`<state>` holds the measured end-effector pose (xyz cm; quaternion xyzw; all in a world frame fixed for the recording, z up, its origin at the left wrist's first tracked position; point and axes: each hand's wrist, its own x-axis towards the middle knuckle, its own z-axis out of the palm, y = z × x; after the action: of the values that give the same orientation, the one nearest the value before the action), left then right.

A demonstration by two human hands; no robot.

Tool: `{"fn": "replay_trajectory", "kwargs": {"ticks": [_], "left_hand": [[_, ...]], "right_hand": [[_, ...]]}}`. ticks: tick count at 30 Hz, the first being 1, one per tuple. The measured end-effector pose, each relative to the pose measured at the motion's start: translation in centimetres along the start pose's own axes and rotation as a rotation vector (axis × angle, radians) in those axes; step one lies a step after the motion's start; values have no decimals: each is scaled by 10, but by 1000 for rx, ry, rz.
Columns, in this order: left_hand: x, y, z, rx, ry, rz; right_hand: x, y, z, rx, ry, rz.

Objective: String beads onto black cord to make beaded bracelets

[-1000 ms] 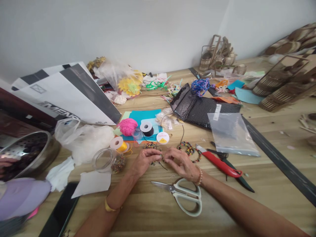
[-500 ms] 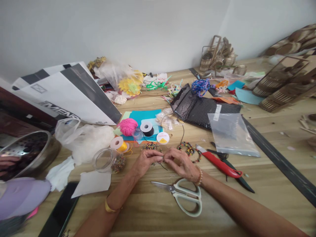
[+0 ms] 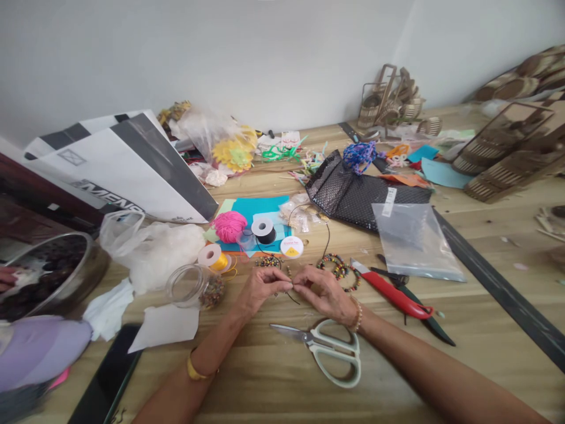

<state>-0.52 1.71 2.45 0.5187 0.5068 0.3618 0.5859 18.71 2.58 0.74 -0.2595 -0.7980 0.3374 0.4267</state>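
My left hand (image 3: 265, 288) and my right hand (image 3: 321, 290) meet fingertip to fingertip, both pinching a thin black cord (image 3: 293, 299) whose loose end hangs below them. What lies between the fingertips is too small to make out fully. Loose colored beads (image 3: 267, 261) lie just behind my left hand. Beaded bracelets (image 3: 339, 266) rest behind my right hand. A spool of black cord (image 3: 263, 231) and a round white spool (image 3: 292, 247) stand farther back. White-handled scissors (image 3: 332, 351) lie below my right hand.
A red-handled knife (image 3: 395, 294) lies right of my right hand, near a clear plastic bag (image 3: 417, 240). A yellow thread spool (image 3: 213, 259) and a bead bag (image 3: 212, 292) are at left. Another person's hand (image 3: 6, 278) reaches into a metal bowl (image 3: 90, 259).
My hands hold nearly the same pose, with a short row of beads now showing between them. In the bowl, the other person's hand has shifted and something whitish shows beside it.
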Motion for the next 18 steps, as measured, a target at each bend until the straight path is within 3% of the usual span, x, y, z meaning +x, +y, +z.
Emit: {"fn": "replay_trajectory", "kwargs": {"ticks": [4, 12, 18], "left_hand": [[-1, 3, 0, 82, -25, 30], [-6, 7, 9, 261, -28, 247], [-10, 10, 12, 407, 46, 330]], "right_hand": [[-1, 1, 2, -3, 9, 18], [-2, 2, 3, -12, 15, 58], [-2, 1, 3, -10, 16, 61]]}}
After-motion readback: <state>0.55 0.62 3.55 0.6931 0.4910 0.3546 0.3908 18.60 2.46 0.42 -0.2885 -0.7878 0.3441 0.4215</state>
